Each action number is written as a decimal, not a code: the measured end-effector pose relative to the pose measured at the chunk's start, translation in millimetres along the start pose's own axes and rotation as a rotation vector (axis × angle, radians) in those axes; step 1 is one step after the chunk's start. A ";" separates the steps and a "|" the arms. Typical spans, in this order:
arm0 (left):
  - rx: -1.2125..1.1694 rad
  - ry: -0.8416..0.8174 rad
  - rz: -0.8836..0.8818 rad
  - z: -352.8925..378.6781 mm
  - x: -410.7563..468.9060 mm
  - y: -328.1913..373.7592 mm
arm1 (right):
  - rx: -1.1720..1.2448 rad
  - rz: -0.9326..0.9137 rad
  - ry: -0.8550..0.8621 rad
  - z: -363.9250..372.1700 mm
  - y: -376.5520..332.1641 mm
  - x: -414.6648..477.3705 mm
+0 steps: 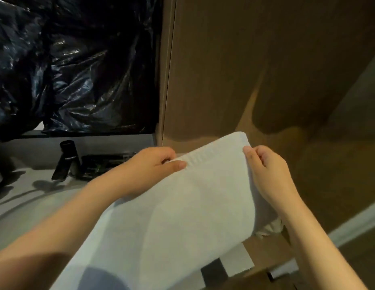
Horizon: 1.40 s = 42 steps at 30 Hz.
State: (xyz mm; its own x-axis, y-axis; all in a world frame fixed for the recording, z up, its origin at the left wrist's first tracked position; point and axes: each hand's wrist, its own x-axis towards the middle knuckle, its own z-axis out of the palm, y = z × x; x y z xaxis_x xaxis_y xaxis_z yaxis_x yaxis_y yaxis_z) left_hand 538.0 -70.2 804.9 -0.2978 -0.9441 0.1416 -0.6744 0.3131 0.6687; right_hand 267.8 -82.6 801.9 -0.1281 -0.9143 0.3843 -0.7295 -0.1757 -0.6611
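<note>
Now both hands hold a white cloth by its far edge

Up in the middle of the view, the white cloth (pixel 182 216) is held between the two hands and slopes down from them toward the near edge of the scene. It lies smooth, with a slight ridge of folds along its far edge. The left hand (pixel 149 166) grips that far edge, thumb lying flat on top and fingers curled underneath out of sight. The right hand (pixel 268 172) pinches the cloth's far right corner, thumb against bent fingers, with the cloth hanging below the wrist.

Just behind the cloth stands a big cardboard box (pixel 234 70), which fills the far right of the view. To the left of the box, a crumpled black plastic bag (pixel 77 65) takes up the far left. Below the bag is a pale table (pixel 25 189). On it, left of the left hand, a small black stand (pixel 67 160) sits upright beside a dark flat tray (pixel 102 164); the tray's contents are too dim to tell.
</note>
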 end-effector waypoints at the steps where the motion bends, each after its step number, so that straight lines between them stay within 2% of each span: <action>1: 0.011 -0.072 -0.042 24.0 8.2 -9.8 | -0.015 0.079 -0.052 9.5 20.7 -6.1; 4: -0.032 -0.209 -0.166 114.0 18.7 -50.6 | 0.010 0.286 -0.211 42.9 89.6 -36.0; 7: 0.020 -0.246 -0.226 186.6 26.1 -87.7 | 0.070 0.453 -0.321 73.6 150.1 -71.3; 10: 0.115 -0.231 -0.239 225.7 46.8 -106.2 | 0.120 0.516 -0.365 85.4 190.8 -87.3; 12: 0.096 -0.184 -0.255 239.4 56.5 -111.2 | 0.176 0.554 -0.358 85.3 207.3 -85.3; 15: 0.084 -0.109 -0.226 252.3 62.5 -116.0 | 0.154 0.624 -0.451 85.6 229.8 -81.9; 17: 0.115 -0.093 -0.218 257.1 66.4 -114.7 | 0.093 0.642 -0.496 87.7 240.5 -81.3; 22: 0.095 -0.027 -0.154 273.8 93.8 -103.2 | -0.203 0.590 -0.381 87.8 255.5 -64.5; 24: 0.086 -0.034 -0.126 277.7 100.8 -101.2 | -0.297 0.609 -0.409 87.6 263.7 -60.2; 27: 0.108 -0.038 -0.082 273.4 94.2 -102.7 | -0.294 0.655 -0.441 92.8 267.0 -57.8; 30: 0.168 -0.046 -0.021 261.1 72.3 -111.7 | -0.235 0.562 -0.313 103.4 248.9 -57.0; 33: 0.122 -0.023 -0.048 238.8 46.2 -122.9 | -0.147 0.400 -0.222 117.6 220.6 -60.2; 36: 0.116 0.016 -0.071 215.6 18.2 -129.5 | -0.098 0.270 -0.327 136.1 197.0 -67.4; 42: 0.226 -0.035 -0.177 190.7 -40.0 -133.3 | -0.094 0.112 -0.497 163.3 170.5 -85.3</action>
State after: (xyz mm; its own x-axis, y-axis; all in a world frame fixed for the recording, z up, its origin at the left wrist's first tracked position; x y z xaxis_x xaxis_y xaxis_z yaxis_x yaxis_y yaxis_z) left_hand 511.0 -54.4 571.0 -0.1826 -0.9831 0.0092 -0.8502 0.1626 0.5007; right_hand 264.0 -94.2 551.1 0.1085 -0.9927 -0.0531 -0.7899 -0.0537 -0.6109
